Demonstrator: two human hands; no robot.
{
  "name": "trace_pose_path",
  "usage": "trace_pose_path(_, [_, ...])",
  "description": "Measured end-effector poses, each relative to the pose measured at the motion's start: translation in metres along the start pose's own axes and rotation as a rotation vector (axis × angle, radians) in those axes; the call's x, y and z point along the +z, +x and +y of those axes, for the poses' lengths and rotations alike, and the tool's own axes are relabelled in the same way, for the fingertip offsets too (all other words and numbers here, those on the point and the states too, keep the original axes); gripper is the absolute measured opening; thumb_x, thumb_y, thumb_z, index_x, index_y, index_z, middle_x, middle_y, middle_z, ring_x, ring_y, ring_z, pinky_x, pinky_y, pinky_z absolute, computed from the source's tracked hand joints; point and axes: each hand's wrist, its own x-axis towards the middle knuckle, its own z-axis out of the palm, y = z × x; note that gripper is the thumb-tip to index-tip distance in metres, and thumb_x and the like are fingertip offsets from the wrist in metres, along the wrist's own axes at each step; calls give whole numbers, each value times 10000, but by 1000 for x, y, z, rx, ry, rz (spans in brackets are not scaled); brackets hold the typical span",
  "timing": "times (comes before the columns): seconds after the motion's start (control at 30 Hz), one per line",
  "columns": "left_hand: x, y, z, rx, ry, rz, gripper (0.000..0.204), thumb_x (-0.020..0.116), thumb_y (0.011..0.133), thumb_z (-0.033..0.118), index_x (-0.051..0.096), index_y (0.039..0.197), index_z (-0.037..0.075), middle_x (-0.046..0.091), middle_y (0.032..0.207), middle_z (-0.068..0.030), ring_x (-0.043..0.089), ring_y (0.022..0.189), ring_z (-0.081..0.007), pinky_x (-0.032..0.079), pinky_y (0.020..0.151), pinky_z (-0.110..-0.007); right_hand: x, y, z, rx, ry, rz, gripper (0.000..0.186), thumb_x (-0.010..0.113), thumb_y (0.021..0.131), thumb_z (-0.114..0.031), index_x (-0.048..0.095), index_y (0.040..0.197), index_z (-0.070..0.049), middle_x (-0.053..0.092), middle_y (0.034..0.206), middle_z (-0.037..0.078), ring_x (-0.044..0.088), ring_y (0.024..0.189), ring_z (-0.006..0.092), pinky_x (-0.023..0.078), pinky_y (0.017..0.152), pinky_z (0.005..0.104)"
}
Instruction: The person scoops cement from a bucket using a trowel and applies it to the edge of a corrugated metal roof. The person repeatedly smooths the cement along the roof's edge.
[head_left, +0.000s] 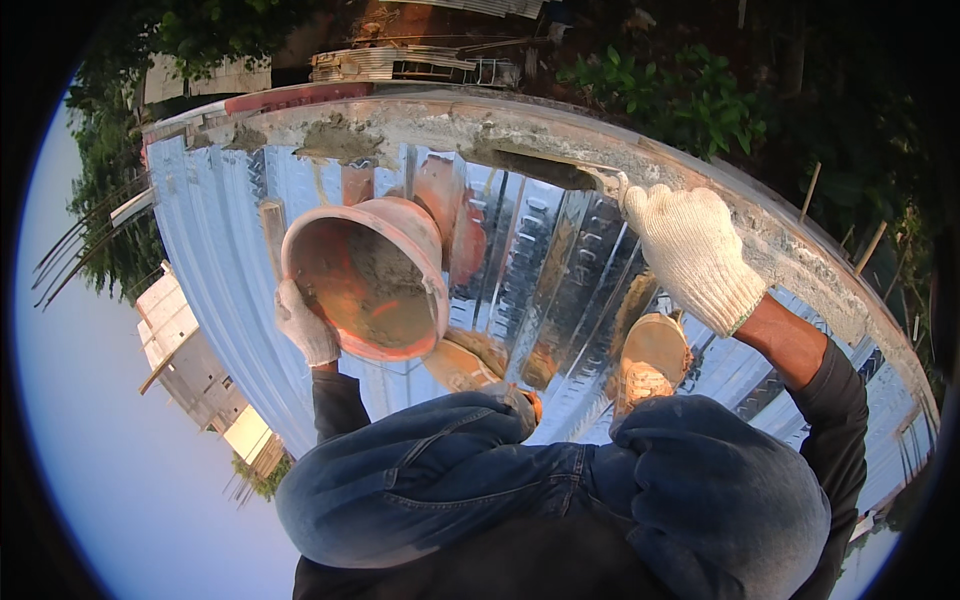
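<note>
Right grip (690,245) closed around trowel (607,179)

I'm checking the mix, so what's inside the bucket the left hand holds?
Inside the reddish bucket, held by the left hand, wet-looking grey mortar shows, with brownish-orange patches. The bottom is hidden beneath, so the mortar's depth can't be seen.

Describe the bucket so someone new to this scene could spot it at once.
Start with the bluish corrugated metal sheets filling the middle. Left of centre, the person's gloved left hand holds the bucket by its rim, mouth toward the camera. Its wide round reddish rim, with grey muck inside, sets it apart from those straight-ridged sheets and the tan shoes.
</note>
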Motion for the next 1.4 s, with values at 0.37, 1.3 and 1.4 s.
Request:
trace_pose_path(0.37, [-28,2,-5,-30,-22,-8,298,669,1186,313,711,1179,18,686,1083,5,641,959,-103,545,856,-307,-19,-41,2,2,6,-149,548,761,895,-53,681,1432,25,761,917,178,786,846,374,608,746,492])
trace_pose_path(1.3, [-4,5,-9,-52,-95,7,262,696,1154,273,747,1148,16,699,1040,16,631,924,-89,522,825,-293,-27,-49,1,115,-18,-58,336,816,840,-113,745,1163,-52,748,915,187,764,841,410,579,758,545])
trace_pose_path(1.4, [-5,4,-8,-58,-120,13,261,714,1149,264,760,1187,10,725,1075,7,654,947,-92,541,843,-290,-36,-64,-7,122,-1,-109,310,800,861,-116,743,1159,-53,749,905,194,769,864,421,591,757,545])
